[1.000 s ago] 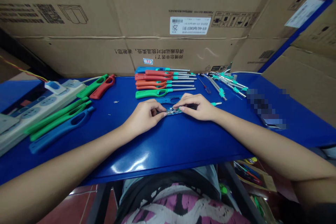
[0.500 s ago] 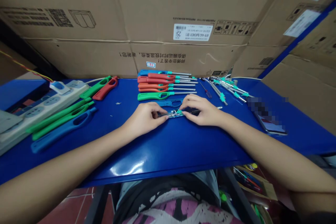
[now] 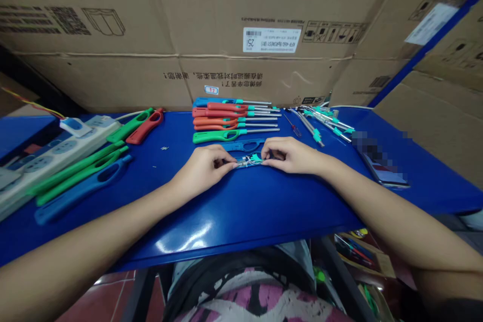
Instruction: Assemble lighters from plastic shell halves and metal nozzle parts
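Between both hands, low over the table's middle, lies the inner assembly of a gas lighter [image 3: 249, 160], with thin wires, a clear part and a teal piece. My left hand [image 3: 204, 165] pinches its left end between thumb and fingers. At the other end, my right hand [image 3: 296, 155] has thumb and fingertips closed on it near the teal piece. A blue lighter casing [image 3: 244, 146] lies just behind the fingers. Some of the assembly is hidden by my fingers.
Assembled long-nosed lighters [image 3: 219, 136] lie stacked at the back. Metal lighter tubes [image 3: 315, 133], a small screwdriver [image 3: 293, 126] and a phone [image 3: 381, 166] are to the right. Coloured lighter casings [image 3: 85, 188] and a power strip [image 3: 56, 146] are at left. Cardboard [image 3: 211, 30] stands behind.
My right fingers have drawn closer together around the assembly. The metal tube end that stuck out past my right hand is no longer visible. The view has shifted slightly.
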